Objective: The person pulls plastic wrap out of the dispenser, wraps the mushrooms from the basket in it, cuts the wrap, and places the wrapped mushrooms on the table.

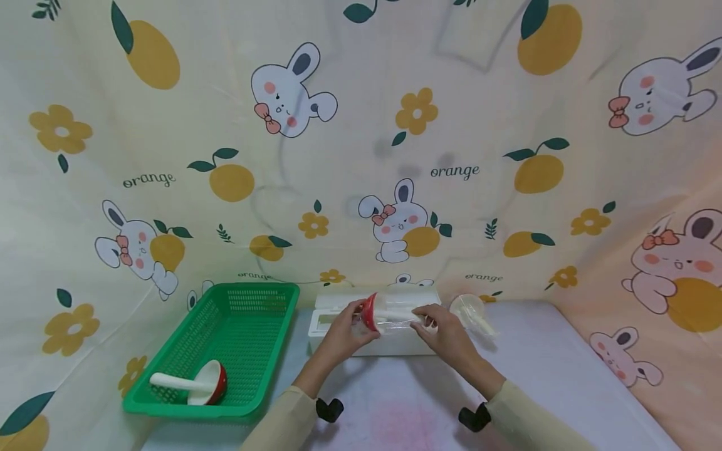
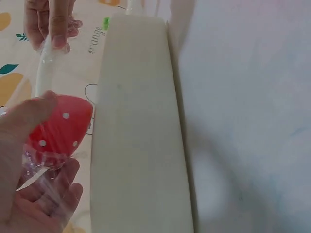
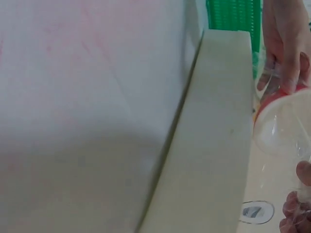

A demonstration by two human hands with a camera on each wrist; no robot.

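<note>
A ladle [image 1: 369,313] with a red, white-dotted bowl and a white handle is held sideways in clear plastic wrap above a white box [image 1: 389,348]. My left hand [image 1: 345,332] grips the bowl, thumb on one side and fingers on the other, as the left wrist view shows. At the handle's end, my right hand [image 1: 445,329] pinches the wrapped handle between thumb and fingers. Loose film [image 2: 41,177] crumples around the bowl near the left fingers. In the right wrist view the pale inside of the bowl [image 3: 282,124] shows through the film.
To the left stands a green plastic basket [image 1: 261,376] with an unwrapped red and white ladle [image 1: 210,381] in it. Another ladle in clear wrap [image 1: 469,311] lies right of the box on the white tabletop [image 1: 541,363]. A printed cloth [image 1: 361,156] hangs behind.
</note>
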